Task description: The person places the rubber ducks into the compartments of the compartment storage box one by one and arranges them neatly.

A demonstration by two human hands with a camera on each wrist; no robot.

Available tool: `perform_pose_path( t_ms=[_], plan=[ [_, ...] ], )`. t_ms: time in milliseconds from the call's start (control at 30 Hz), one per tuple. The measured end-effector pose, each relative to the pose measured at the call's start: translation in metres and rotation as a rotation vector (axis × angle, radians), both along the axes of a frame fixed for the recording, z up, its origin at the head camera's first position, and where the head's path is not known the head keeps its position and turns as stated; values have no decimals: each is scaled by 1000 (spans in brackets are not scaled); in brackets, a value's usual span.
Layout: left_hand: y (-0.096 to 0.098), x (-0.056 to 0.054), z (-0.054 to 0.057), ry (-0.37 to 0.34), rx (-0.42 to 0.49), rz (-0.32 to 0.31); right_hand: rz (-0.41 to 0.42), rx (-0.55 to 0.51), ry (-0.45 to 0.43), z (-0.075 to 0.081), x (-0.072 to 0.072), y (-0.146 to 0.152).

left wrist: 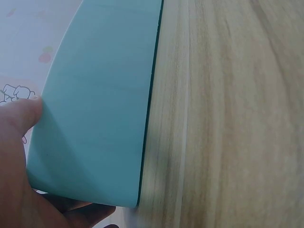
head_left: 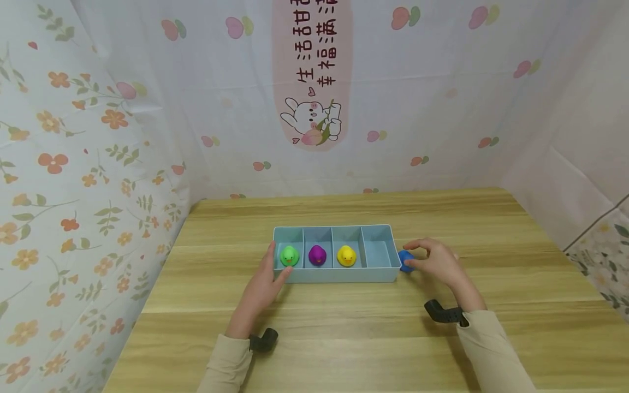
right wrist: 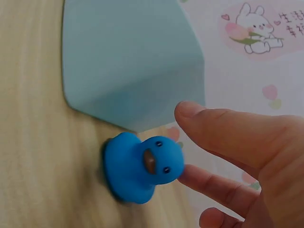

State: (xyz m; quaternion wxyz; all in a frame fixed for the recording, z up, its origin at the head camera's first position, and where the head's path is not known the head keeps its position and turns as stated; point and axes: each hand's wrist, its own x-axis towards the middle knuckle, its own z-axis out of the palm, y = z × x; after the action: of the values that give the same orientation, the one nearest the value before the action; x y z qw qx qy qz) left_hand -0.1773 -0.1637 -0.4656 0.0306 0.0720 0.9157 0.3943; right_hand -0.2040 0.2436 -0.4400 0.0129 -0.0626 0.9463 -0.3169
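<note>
A light blue four-compartment box (head_left: 344, 275) stands on the wooden table. From left to right it holds a green toy duck (head_left: 289, 256), a purple toy duck (head_left: 317, 255) and a yellow toy duck (head_left: 346, 256); the rightmost compartment is bare. My left hand (head_left: 260, 284) holds the box's left front corner, thumb at the front rim and fingers along the end wall. Just outside the right end sits a blue toy duck (right wrist: 127, 166), upright on the table. Around it is my right hand (head_left: 437, 263), one finger at its head and the thumb (right wrist: 213, 126) held apart from it.
The wooden table (head_left: 339, 338) runs back to a white printed cloth (head_left: 417, 109). Another flowered cloth (head_left: 88, 218) hangs along the left side. Each wrist wears a black band, the right one (head_left: 444, 313) just above the table.
</note>
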Motion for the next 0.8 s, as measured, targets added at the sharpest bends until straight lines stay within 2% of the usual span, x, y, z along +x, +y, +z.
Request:
perform_pose_path(
  t_ms=[133,433,800],
  plan=[
    [0,0,-1,-5,3,-3,12,-8,-1,-9,1,4],
    [-1,0,-2,0,1,-4,70,-139,-29,-29,1,7],
    [0,0,-1,-8,-7,2,36,-109,-27,-40,-1,8]
  ],
)
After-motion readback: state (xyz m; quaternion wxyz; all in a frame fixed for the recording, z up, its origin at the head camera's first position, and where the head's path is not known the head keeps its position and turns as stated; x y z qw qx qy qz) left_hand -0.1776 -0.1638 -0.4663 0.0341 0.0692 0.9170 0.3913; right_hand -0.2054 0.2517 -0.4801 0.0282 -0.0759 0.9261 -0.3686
